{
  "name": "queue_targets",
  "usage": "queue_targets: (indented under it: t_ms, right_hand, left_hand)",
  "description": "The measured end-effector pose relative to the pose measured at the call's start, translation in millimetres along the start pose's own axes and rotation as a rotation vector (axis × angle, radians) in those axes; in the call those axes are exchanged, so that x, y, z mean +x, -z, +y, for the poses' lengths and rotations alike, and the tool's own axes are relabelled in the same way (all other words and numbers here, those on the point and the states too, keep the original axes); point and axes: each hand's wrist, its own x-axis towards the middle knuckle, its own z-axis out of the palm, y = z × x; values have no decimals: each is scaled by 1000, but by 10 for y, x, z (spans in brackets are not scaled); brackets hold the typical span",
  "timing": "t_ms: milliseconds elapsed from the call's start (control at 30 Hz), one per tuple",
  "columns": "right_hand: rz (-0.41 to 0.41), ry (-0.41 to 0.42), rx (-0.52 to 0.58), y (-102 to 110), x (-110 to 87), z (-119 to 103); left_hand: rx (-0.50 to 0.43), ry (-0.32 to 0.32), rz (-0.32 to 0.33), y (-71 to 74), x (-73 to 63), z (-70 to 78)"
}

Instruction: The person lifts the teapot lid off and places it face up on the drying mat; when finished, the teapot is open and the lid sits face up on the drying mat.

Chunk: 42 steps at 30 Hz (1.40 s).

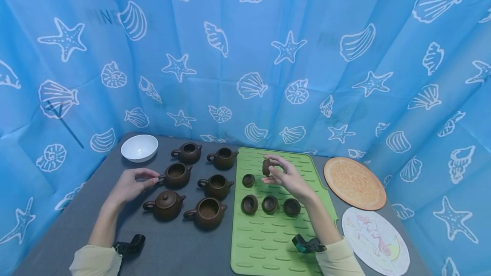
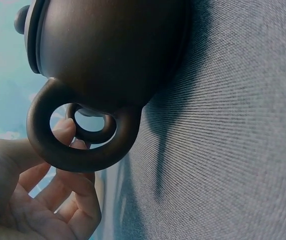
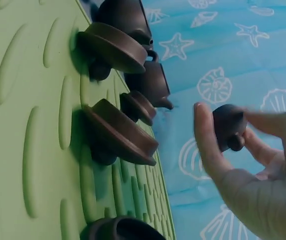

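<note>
My left hand (image 1: 132, 186) pinches the handle of a lidless brown teapot (image 1: 177, 174) in the left group; in the left wrist view, thumb and fingertips meet on that handle behind a nearer teapot (image 2: 107, 50). That nearer one is the lidded teapot (image 1: 165, 205). My right hand (image 1: 285, 176) holds a small brown teapot lid (image 1: 266, 167) above the green mat (image 1: 268, 246), pinched between thumb and fingers. Its knob shows in the right wrist view, where the held lid (image 3: 228, 125) is clear of the mat. Several other lids (image 1: 270, 204) lie on the mat, knobs down.
More lidless teapots (image 1: 209, 213) stand in two columns left of the mat. A white bowl (image 1: 140, 148) sits at the back left. On the right lie a round pizza-patterned disc (image 1: 354, 183) and a white disc with a drawing (image 1: 376, 242). A blue shell-print curtain (image 1: 230, 54) hangs behind.
</note>
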Motion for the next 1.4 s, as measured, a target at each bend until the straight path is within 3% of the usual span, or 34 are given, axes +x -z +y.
queue_targets:
  t_ms: [233, 600, 967, 1400]
  right_hand:
    - [14, -16, -25, 82, -19, 88]
    - [-98, -121, -19, 200, -6, 252]
    - [-205, -107, -185, 272, 32, 299]
    - [-232, -78, -352, 255, 98, 301]
  left_hand:
    - [13, -19, 15, -13, -3, -4]
    - [10, 4, 4, -12, 2, -17]
    - [5, 3, 11, -26, 4, -19]
    - [-15, -6, 27, -24, 19, -13]
